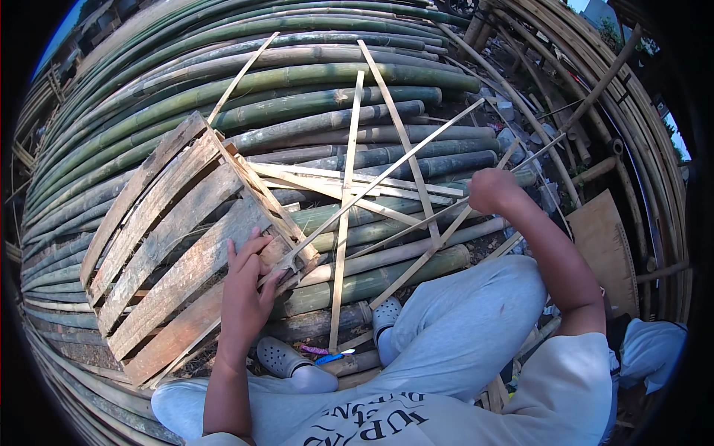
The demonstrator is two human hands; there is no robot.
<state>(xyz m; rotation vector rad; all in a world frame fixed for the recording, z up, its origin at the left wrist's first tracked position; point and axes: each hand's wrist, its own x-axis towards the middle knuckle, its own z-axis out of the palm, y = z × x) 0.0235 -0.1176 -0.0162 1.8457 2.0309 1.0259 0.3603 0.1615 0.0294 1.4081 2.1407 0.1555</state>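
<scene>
My left hand (251, 281) lies on the slatted wooden crate (171, 249), its fingers apart and thumb out to the side. Just beyond the thumb, at the crate's near right corner, is a small grey piece that looks like metal (291, 260). Closed in a fist, my right hand (494, 192) is raised above the right ends of the bamboo poles. A thin bamboo strip (416, 225) runs through that fist and slants down leftward toward the crate corner. Several pale split strips (347, 178) lie crossed between my hands. What lies under my left palm is hidden.
Green and grey bamboo poles (282, 82) cover the ground ahead and to the left. A brown board (606, 249) leans at the right, before stacked poles (632, 97). My clog-shod feet (282, 358) rest near a small colourful wrapper (331, 357).
</scene>
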